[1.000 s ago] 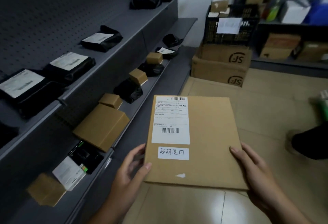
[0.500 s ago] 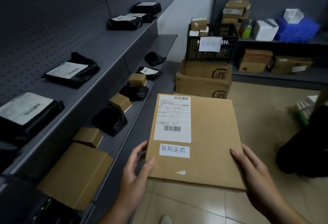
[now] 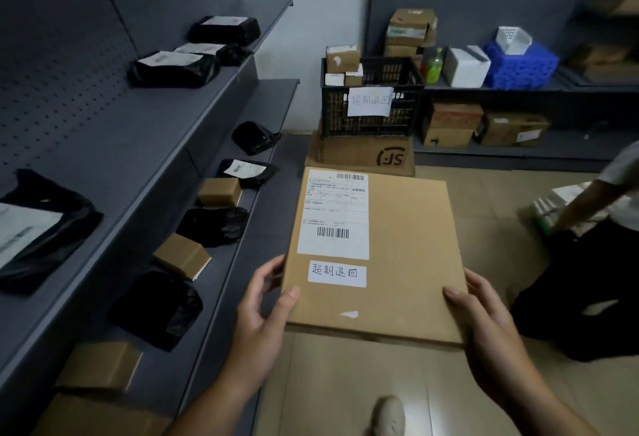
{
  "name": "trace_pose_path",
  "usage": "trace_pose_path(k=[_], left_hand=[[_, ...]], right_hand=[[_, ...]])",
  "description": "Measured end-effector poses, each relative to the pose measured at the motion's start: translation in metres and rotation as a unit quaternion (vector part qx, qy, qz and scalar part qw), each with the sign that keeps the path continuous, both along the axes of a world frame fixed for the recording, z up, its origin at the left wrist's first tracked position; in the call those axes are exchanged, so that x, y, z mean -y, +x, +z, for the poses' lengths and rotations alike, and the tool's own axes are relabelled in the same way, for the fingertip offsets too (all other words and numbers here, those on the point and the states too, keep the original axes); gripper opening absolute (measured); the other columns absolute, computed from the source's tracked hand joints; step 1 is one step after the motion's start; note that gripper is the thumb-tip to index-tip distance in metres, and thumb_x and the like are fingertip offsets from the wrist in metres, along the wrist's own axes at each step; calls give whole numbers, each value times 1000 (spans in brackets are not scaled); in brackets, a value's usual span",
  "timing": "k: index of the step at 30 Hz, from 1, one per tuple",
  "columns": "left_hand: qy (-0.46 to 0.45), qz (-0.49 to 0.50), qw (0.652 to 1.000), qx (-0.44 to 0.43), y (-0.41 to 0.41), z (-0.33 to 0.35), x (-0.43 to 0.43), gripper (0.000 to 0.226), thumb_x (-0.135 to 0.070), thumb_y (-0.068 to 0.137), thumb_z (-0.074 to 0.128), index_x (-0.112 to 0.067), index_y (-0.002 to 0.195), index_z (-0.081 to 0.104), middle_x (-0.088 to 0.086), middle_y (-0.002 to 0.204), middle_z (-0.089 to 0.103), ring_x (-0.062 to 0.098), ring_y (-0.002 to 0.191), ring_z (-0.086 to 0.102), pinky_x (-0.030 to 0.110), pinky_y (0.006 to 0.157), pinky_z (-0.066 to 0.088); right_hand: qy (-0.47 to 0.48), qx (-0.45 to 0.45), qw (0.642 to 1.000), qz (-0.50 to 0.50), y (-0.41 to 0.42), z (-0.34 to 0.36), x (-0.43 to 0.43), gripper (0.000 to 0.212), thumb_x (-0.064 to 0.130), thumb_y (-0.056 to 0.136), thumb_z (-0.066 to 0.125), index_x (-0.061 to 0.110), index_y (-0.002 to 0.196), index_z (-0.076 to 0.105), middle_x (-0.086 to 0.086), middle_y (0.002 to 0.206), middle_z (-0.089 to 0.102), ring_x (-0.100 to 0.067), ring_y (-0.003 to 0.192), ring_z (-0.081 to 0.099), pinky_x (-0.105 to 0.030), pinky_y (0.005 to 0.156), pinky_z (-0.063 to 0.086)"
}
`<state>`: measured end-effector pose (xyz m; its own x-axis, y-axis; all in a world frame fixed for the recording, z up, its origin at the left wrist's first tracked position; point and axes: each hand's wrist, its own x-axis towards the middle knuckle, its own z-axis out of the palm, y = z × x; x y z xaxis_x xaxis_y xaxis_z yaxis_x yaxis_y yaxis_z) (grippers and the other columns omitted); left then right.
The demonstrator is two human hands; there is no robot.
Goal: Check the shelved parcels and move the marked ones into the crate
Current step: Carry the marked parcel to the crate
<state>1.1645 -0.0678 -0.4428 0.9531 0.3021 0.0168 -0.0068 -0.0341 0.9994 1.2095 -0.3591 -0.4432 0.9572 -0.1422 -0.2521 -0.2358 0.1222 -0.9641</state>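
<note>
Both hands clamp a flat, smooth brown cardboard parcel: left hand and right hand at its near corners; beyond, a black lattice plastic crate, apparently on cartons.

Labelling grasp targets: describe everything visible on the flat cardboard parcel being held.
The flat cardboard parcel is a thin brown box, held face up above the tiled floor. A white shipping label with two barcodes covers its upper left; below sits a smaller handwritten sticker, and a white scrap near the front edge. The left hand and right hand grip its near corners, thumbs on top.
</note>
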Motion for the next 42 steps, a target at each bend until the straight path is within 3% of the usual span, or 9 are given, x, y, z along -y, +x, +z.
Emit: trace_pose_path(k=[10, 17, 20, 24, 28, 33, 37, 40, 42], left_hand=[[18, -19, 1000, 0, 192, -8, 49, 63, -49, 72, 67, -28, 131, 59, -10, 129, 69, 11, 125, 62, 34, 102, 47], [13, -21, 1000, -12, 317, 2, 88, 68, -50, 67, 66, -28, 132, 60, -13, 126, 70, 7, 121, 64, 26, 97, 50], [10, -12, 999, -31, 362, 0, 96, 67, -51, 66, 66, -29, 129, 61, -14, 124, 71, 6, 119, 64, 32, 99, 50], [18, -4, 999, -43, 431, -11, 100, 65, -51, 67, 66, -28, 128, 63, -13, 125, 71, 8, 119, 65, 38, 102, 50], [6, -8, 998, -54, 506, -23, 100, 66, -52, 67, 66, -28, 128, 63, -16, 124, 71, 5, 117, 65, 39, 102, 50], [-8, -23, 998, -61, 617, -36, 86, 63, -52, 69, 66, -32, 129, 63, -16, 125, 71, 6, 120, 63, 38, 103, 49], [-6, -36, 997, -67, 706, -27, 75, 61, -52, 68, 67, -33, 127, 63, -17, 123, 71, 5, 120, 63, 34, 101, 49], [-5, -50, 996, -71, 767, -24, 71, 56, -48, 73, 69, -36, 127, 62, -23, 123, 69, -1, 120, 62, 30, 97, 48], [-4, -60, 996, -69, 802, -21, 72, 44, -36, 83, 70, -38, 127, 62, -27, 121, 68, -3, 119, 61, 25, 93, 47]], right_hand=[[8, 19, 1000, -21, 169, -6, 45, 34, 12, 96, 65, 24, 128, 64, 17, 98, 78, 5, 83, 71, -7, 62, 50], [5, 3, 1000, -20, 290, 8, 82, 36, 16, 95, 66, 25, 130, 63, 10, 109, 76, 2, 84, 72, -11, 63, 52], [-12, -19, 1000, -17, 336, 9, 89, 37, 19, 95, 67, 23, 131, 62, 3, 122, 70, 8, 82, 69, -9, 62, 48], [-35, -45, 998, -18, 405, 8, 95, 35, 17, 96, 66, 18, 130, 62, 1, 119, 69, 10, 75, 67, -9, 58, 46], [-57, -54, 997, -28, 482, 7, 92, 33, 12, 96, 66, 14, 129, 62, -3, 115, 67, 0, 82, 61, -7, 55, 43], [-74, -66, 994, -37, 586, 3, 80, 35, 14, 94, 69, 13, 129, 63, -10, 128, 66, -1, 86, 59, -18, 67, 42], [-78, -67, 993, -58, 669, 15, 66, 32, 12, 95, 68, 14, 126, 63, -9, 120, 66, 1, 85, 57, -14, 67, 43], [-84, -62, 992, -71, 720, 18, 63, 25, 22, 94, 70, 25, 119, 65, -1, 120, 68, -1, 92, 60, -26, 80, 44], [-94, -60, 991, -67, 752, 21, 63, 24, 22, 95, 68, 26, 119, 65, -1, 119, 69, -3, 93, 62, -26, 77, 44]])
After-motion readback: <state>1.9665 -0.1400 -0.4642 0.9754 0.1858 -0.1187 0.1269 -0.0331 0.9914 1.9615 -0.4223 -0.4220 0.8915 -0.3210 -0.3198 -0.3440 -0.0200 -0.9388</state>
